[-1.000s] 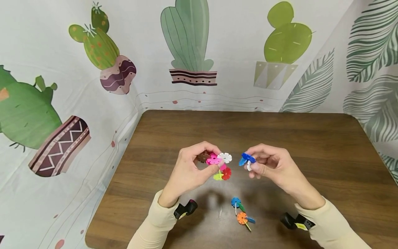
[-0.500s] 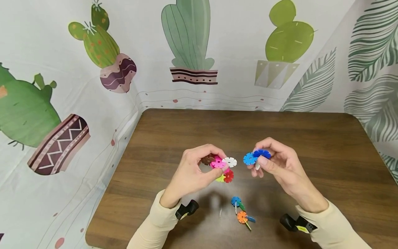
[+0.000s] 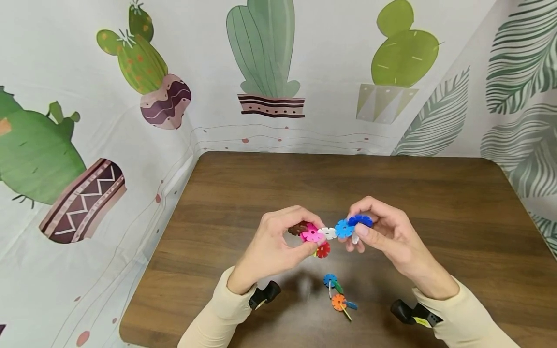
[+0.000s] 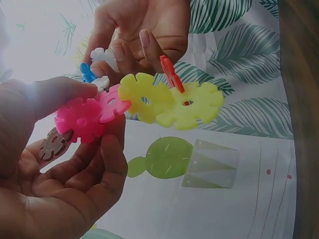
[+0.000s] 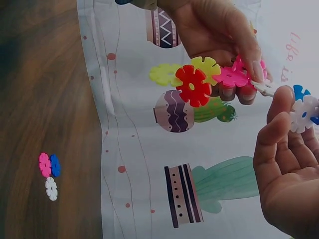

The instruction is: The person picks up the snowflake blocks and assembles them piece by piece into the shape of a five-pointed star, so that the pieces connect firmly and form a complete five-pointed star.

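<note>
Above the wooden table, my left hand (image 3: 278, 241) pinches a joined cluster of notched plastic snowflake discs. Its pink discs (image 3: 312, 233) lie between thumb and fingers, with a brown disc (image 3: 298, 228), a red disc (image 3: 322, 250) and yellow discs (image 4: 192, 104) attached. A white disc (image 3: 327, 233) sticks out toward the right. My right hand (image 3: 389, 237) holds a second cluster: a light blue disc (image 3: 344, 228), a dark blue disc (image 3: 360, 220) and a white disc (image 5: 303, 114). In the head view the light blue disc meets the left cluster's white disc; whether their notches interlock, I cannot tell.
Below the hands, on the table (image 3: 217, 193), lie more joined discs, among them a blue disc (image 3: 330, 280) and an orange disc (image 3: 338, 302). The right wrist view shows a pink disc (image 5: 45, 164) and a white disc (image 5: 51, 188) on the table. A cactus-print cloth (image 3: 209, 96) hangs behind.
The two clusters have come together. My left hand has shifted right; the right hand turned its blue discs to face up, then moved left until the light blue one met the white disc.
</note>
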Available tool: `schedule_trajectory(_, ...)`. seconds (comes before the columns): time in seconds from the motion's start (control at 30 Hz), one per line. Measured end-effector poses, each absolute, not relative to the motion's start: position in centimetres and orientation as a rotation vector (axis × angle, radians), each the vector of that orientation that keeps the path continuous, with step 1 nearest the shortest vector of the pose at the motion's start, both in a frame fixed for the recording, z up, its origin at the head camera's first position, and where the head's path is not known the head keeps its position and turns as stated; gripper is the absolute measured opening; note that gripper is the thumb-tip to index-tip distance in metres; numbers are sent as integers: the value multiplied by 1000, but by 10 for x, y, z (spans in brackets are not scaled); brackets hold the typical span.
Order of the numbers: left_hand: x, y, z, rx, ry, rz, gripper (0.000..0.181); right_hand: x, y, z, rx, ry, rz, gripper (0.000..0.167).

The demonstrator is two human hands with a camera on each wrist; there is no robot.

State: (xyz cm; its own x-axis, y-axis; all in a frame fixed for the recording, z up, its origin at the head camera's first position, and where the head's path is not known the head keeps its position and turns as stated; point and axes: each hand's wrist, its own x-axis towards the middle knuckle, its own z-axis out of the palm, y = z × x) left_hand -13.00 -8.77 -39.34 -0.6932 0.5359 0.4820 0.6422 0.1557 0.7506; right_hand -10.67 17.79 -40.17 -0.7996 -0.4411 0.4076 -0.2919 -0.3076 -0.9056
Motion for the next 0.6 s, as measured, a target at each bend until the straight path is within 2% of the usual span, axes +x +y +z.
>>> schedule_trajectory(0.3,-130,-87,-392,-1194,-2298,-1554,19,-107,177,-400,-940,1874,-2243,32)
schedule_trajectory(0.6,-131,-85,-394,-1195,-2293,-1541,16,-104,173,-396,-838,2107,-2213,28)
